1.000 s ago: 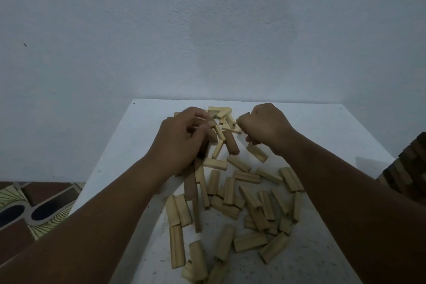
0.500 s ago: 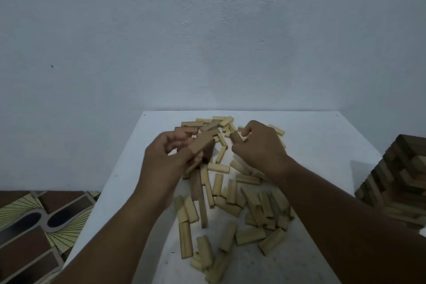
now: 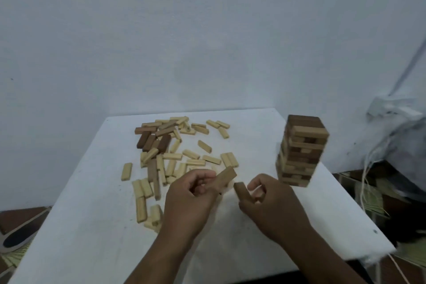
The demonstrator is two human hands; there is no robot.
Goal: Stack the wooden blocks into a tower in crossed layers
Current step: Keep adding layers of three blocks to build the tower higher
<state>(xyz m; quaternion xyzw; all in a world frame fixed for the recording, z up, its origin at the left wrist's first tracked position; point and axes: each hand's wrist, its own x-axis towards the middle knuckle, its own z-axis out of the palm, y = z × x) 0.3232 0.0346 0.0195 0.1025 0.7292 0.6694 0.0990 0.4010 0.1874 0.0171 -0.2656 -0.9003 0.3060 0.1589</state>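
Nearest the camera, both forearms reach out over the white bench (image 3: 96,226), each hand carrying one block above a bare patch of the surface. The left hand (image 3: 187,200) holds a tan wooden block (image 3: 224,178) with its fingers (image 3: 200,176) curled round the lower end, so the free end tilts up and to the right, toward the tower. The right hand (image 3: 269,205) grips a darker brown block (image 3: 242,190); thumb and fingers are closed on it, and most of its length is hidden in the hand (only one end shows). The two blocks are just beside each other but apart. Holding one in each hand probably lets the person add two pieces to a layer in one trip, and the lift off the bench suggests a carry toward the stack.

Behind the hands lies the scatter of loose blocks (image 3: 184,157), mostly pale, with a cluster of dark brown blocks (image 3: 154,140) at its far left. These lie flat and at odd angles, some touching.

Farther right, near the bench's right edge, stands the tower (image 3: 300,150), upright, its crossed layers mixing pale and dark wood, with a dark layer on top. It looks blurred here, so its exact layer count cannot be told. A plain pale wall rises behind the bench.
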